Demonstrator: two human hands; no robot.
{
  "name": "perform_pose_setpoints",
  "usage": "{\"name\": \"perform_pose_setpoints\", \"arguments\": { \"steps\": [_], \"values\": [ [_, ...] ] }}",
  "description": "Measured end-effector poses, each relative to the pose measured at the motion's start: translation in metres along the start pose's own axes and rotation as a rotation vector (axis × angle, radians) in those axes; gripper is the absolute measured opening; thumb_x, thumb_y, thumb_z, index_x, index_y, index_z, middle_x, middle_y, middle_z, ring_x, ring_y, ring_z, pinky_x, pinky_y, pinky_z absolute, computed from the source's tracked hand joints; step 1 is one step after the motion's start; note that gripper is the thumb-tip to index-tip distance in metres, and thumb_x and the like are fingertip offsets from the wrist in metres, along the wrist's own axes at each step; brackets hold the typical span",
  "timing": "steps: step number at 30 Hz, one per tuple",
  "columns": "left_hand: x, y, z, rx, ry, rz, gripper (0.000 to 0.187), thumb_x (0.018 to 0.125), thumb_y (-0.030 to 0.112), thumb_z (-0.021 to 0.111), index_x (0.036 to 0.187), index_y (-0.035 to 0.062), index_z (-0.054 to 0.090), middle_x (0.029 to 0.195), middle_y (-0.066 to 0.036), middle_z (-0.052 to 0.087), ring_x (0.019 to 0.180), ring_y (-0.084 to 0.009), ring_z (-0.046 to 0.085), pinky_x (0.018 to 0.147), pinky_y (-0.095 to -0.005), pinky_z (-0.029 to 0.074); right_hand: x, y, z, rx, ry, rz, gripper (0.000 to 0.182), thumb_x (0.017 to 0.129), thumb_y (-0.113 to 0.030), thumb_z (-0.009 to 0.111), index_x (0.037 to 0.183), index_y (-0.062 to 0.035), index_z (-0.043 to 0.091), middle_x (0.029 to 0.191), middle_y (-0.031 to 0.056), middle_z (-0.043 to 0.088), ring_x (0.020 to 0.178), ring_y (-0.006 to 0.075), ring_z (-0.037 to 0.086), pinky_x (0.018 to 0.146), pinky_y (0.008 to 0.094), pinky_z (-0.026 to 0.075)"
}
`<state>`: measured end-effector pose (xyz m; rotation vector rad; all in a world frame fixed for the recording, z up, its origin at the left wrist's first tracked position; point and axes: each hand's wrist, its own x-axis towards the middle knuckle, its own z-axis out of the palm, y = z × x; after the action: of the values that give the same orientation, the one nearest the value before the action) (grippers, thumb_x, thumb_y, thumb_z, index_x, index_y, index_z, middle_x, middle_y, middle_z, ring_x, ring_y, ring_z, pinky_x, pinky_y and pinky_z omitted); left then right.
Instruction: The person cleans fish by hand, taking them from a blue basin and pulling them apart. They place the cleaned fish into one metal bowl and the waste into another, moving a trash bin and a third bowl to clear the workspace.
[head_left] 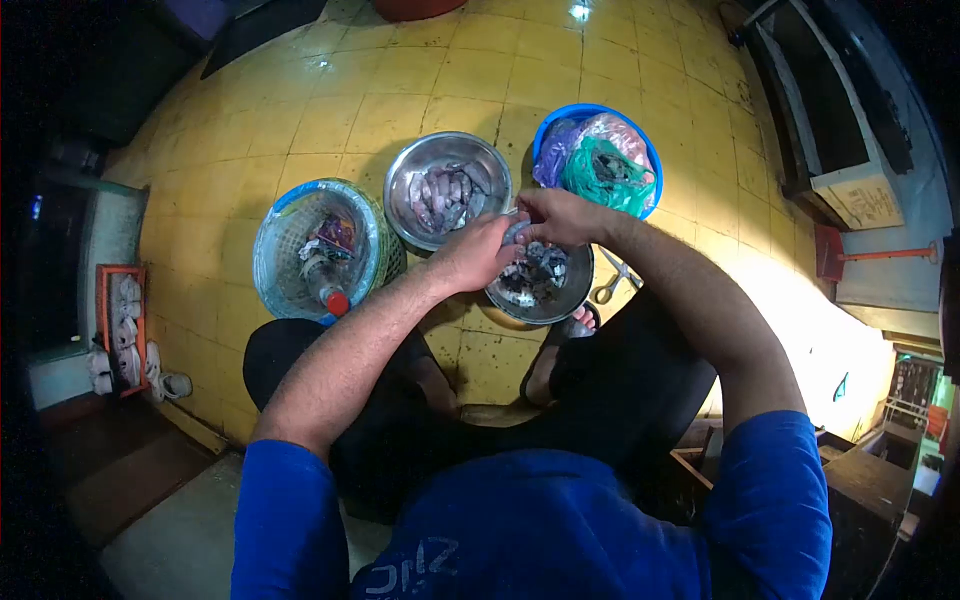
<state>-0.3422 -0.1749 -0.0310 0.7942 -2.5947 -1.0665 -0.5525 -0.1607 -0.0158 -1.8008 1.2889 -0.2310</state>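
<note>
My left hand (478,254) is closed around a small grey fish (517,232), largely covered by the fingers. From the other side, my right hand (562,216) pinches the same fish with its fingertips. Both hands meet above the near edge of a steel bowl of cleaned-looking fish and over a darker bowl (576,296) holding dark and silvery fish scraps. Several whole, greyish-pink fish (445,197) lie in the steel bowl (399,181). Scissors (604,294) lie on the floor, right of the scrap bowl.
A lined basket (268,250) at left contains wrappers and a red-capped plastic bottle (334,300). Beyond my right hand stands a blue basin (545,128) with green and purple plastic bags (598,170). An orange shoe rack (104,310) stands far left on the yellow tiled floor (440,90).
</note>
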Motion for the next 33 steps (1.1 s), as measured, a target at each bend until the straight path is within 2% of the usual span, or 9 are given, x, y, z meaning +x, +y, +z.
{"name": "perform_pose_setpoints", "arguments": {
  "steps": [3, 9, 16, 18, 22, 28, 30, 31, 33],
  "values": [
    [0.004, 0.007, -0.003, -0.018, -0.154, -0.169, 0.037, 0.094, 0.021, 0.058, 0.118, -0.0060, 0.051, 0.113, -0.027, 0.058, 0.110, -0.0417, 0.056, 0.094, -0.0470, 0.045, 0.003, 0.013, 0.002, 0.034, -0.070, -0.015, 0.025, 0.085, -0.018, 0.073, 0.093, -0.0020, 0.055, 0.077, 0.0044, 0.058, 0.066, 0.0135, 0.059, 0.058, 0.0320, 0.048],
    [0.004, 0.001, -0.003, 0.116, -0.383, -0.224, 0.027, 0.095, 0.019, 0.054, 0.102, -0.0073, 0.052, 0.101, -0.027, 0.057, 0.106, -0.0427, 0.055, 0.090, -0.0497, 0.044, 0.004, 0.038, 0.002, -0.043, -0.199, 0.097, 0.012, 0.085, -0.012, 0.067, 0.087, -0.0032, 0.061, 0.069, 0.0044, 0.061, 0.062, 0.0135, 0.061, 0.058, 0.0311, 0.049],
    [-0.001, -0.028, 0.007, 0.098, -0.204, -0.141, 0.027, 0.096, 0.018, 0.053, 0.108, -0.0055, 0.048, 0.105, -0.028, 0.056, 0.103, -0.0443, 0.057, 0.089, -0.0498, 0.045, 0.008, 0.066, 0.010, -0.049, -0.180, 0.196, 0.014, 0.082, -0.019, 0.066, 0.083, -0.0045, 0.067, 0.073, 0.0103, 0.068, 0.071, 0.0197, 0.069, 0.066, 0.0356, 0.053],
    [0.000, -0.020, -0.001, 0.029, -0.214, -0.179, 0.030, 0.096, 0.018, 0.053, 0.114, -0.0037, 0.044, 0.108, -0.029, 0.057, 0.105, -0.0445, 0.057, 0.090, -0.0495, 0.045, 0.014, 0.068, 0.010, -0.367, -0.075, 0.005, 0.017, 0.082, -0.020, 0.066, 0.087, -0.0043, 0.068, 0.080, 0.0123, 0.070, 0.078, 0.0220, 0.069, 0.071, 0.0361, 0.054],
    [0.001, -0.010, -0.007, -0.001, -0.214, -0.262, 0.032, 0.097, 0.018, 0.052, 0.120, -0.0027, 0.043, 0.113, -0.029, 0.058, 0.110, -0.0427, 0.057, 0.092, -0.0479, 0.046, 0.005, 0.025, -0.012, -0.176, 0.028, 0.004, 0.017, 0.082, -0.018, 0.065, 0.091, -0.0043, 0.068, 0.084, 0.0133, 0.069, 0.081, 0.0232, 0.068, 0.074, 0.0365, 0.053],
    [0.009, -0.015, -0.006, -0.209, -0.262, -0.414, 0.036, 0.100, 0.022, 0.046, 0.127, -0.0018, 0.045, 0.120, -0.024, 0.060, 0.112, -0.0341, 0.060, 0.094, -0.0423, 0.046, 0.006, 0.004, -0.014, -0.022, 0.155, -0.090, 0.010, 0.085, -0.011, 0.066, 0.094, -0.0049, 0.067, 0.082, 0.0067, 0.068, 0.076, 0.0142, 0.064, 0.072, 0.0315, 0.052],
    [0.009, -0.027, 0.002, -0.550, -0.144, -0.381, 0.036, 0.101, 0.024, 0.046, 0.128, -0.0002, 0.049, 0.118, -0.016, 0.062, 0.106, -0.0265, 0.061, 0.094, -0.0379, 0.046, 0.006, 0.008, -0.021, 0.132, 0.068, -0.146, 0.012, 0.085, -0.009, 0.067, 0.096, -0.0043, 0.068, 0.082, 0.0056, 0.069, 0.076, 0.0115, 0.064, 0.071, 0.0310, 0.052],
    [0.009, -0.032, 0.007, -0.654, -0.108, -0.419, 0.032, 0.101, 0.023, 0.046, 0.127, 0.0034, 0.052, 0.106, -0.007, 0.064, 0.091, -0.0153, 0.060, 0.079, -0.0318, 0.049, 0.004, 0.010, -0.022, 0.133, 0.065, -0.147, 0.012, 0.085, -0.009, 0.067, 0.096, -0.0043, 0.068, 0.082, 0.0056, 0.069, 0.076, 0.0115, 0.064, 0.071, 0.0310, 0.052],
    [0.008, -0.020, -0.009, -0.794, -0.183, -0.490, 0.031, 0.101, 0.024, 0.047, 0.126, 0.0054, 0.053, 0.099, -0.003, 0.062, 0.083, -0.0114, 0.057, 0.071, -0.0282, 0.047, 0.000, 0.006, -0.025, 0.183, 0.019, -0.174, 0.017, 0.084, -0.009, 0.069, 0.100, -0.0032, 0.068, 0.083, 0.0056, 0.069, 0.077, 0.0115, 0.064, 0.070, 0.0312, 0.052]
  ]
}}
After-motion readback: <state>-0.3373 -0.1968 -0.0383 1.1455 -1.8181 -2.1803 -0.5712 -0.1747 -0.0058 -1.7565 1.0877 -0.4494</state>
